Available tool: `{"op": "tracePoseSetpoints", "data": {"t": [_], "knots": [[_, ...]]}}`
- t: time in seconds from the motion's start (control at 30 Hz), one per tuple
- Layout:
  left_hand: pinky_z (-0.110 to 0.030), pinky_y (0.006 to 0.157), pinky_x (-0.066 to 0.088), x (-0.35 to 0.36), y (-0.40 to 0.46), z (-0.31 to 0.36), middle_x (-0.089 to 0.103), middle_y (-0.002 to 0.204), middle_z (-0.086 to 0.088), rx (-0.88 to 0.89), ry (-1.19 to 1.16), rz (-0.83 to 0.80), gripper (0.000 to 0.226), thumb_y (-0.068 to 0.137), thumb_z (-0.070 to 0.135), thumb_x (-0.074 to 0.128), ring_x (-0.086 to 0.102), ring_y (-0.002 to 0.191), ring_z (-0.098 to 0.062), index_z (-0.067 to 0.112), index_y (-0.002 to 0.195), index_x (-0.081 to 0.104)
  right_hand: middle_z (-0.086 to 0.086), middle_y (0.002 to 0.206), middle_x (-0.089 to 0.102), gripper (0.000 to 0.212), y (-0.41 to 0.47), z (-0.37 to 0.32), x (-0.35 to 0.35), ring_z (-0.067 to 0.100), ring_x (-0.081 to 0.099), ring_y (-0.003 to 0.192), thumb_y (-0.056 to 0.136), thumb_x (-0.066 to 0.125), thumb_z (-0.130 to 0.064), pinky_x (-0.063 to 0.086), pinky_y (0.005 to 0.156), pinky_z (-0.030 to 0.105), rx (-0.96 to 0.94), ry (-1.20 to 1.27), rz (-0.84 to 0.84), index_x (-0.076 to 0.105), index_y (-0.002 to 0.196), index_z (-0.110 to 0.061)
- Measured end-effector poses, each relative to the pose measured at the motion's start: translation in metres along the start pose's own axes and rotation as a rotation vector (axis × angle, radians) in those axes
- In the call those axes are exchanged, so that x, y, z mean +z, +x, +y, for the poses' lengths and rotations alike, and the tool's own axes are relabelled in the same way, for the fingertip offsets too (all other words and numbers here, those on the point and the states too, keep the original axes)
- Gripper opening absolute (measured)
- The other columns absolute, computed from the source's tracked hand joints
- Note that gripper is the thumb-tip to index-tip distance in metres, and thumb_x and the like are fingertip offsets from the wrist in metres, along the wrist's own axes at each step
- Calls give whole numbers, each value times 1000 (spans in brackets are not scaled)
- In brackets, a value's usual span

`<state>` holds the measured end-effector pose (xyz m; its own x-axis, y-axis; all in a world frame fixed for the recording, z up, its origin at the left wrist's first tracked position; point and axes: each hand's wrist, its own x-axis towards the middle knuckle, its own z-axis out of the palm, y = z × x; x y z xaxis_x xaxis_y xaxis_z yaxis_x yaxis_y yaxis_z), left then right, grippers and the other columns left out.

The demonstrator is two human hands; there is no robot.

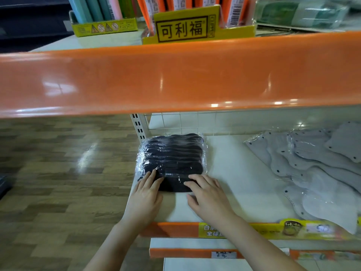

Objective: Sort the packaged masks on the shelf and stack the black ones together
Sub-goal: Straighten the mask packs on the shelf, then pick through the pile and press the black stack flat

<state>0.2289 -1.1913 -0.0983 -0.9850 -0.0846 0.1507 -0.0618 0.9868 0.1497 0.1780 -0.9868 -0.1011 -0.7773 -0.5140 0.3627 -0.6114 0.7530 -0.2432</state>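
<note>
A stack of black masks in clear plastic packs (172, 155) lies at the left end of the white shelf (234, 173), overlapping from back to front. My left hand (145, 194) rests flat with its fingertips on the near left corner of the front black pack. My right hand (207, 194) lies flat beside it, fingers spread, touching the front pack's near right corner. Neither hand grips anything. Several grey packaged masks (312, 163) are spread loosely over the right part of the same shelf.
An orange shelf edge (175, 79) hangs overhead; on it stand yellow display boxes (197, 28) with orange and green items. The shelf's orange front strip (175, 227) carries a yellow label. Wooden floor (58, 173) lies to the left. White shelf surface shows between the black and grey masks.
</note>
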Motion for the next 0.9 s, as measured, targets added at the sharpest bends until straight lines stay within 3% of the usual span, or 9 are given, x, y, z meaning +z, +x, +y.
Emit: {"op": "tracePoseSetpoints", "data": {"t": [0.13,0.23,0.33,0.53,0.67,0.77,0.9], "knots": [[-32,94,34,0,1,7,65,120,-11,36,-80,116,37,85,27,39,60,112,-30,14,102,70,-9,114,60,35,1,-1,0,11,53,103,79,45,-35,50,80,31,10,4,-23,67,106,-28],[-32,85,43,-6,3,28,68,109,-2,97,-128,213,35,82,23,40,57,104,-21,15,96,71,-10,114,60,32,2,-1,-2,11,52,104,80,48,-35,50,76,30,6,12,-21,67,105,-28],[-34,76,53,-12,5,53,69,102,1,121,-155,227,35,81,23,41,63,94,-21,15,95,72,-9,111,63,35,2,-2,-9,10,50,105,82,42,-31,52,78,30,12,60,26,70,101,-25],[-37,72,55,-16,13,97,71,97,0,107,-194,232,36,80,21,40,68,88,-23,12,93,72,-8,109,64,34,-7,16,-35,12,55,103,83,39,-26,49,84,29,31,115,105,70,96,-22],[-32,67,53,-11,21,132,71,93,2,125,-208,265,34,81,20,40,67,83,-20,13,89,73,-7,105,64,33,-18,47,-54,14,56,101,82,40,-24,37,84,25,37,92,189,69,96,-21],[-30,64,51,-2,29,163,70,90,3,139,-221,268,34,81,18,40,66,80,-20,14,89,72,-8,102,63,31,-29,77,-68,13,57,98,81,41,-25,43,79,27,73,67,219,69,94,-24],[-27,55,51,7,38,208,70,85,2,145,-256,270,34,80,18,39,66,69,-21,15,86,72,-7,88,61,31,-45,120,-83,16,62,80,78,40,-23,51,66,31,142,37,201,69,90,-24]]}}
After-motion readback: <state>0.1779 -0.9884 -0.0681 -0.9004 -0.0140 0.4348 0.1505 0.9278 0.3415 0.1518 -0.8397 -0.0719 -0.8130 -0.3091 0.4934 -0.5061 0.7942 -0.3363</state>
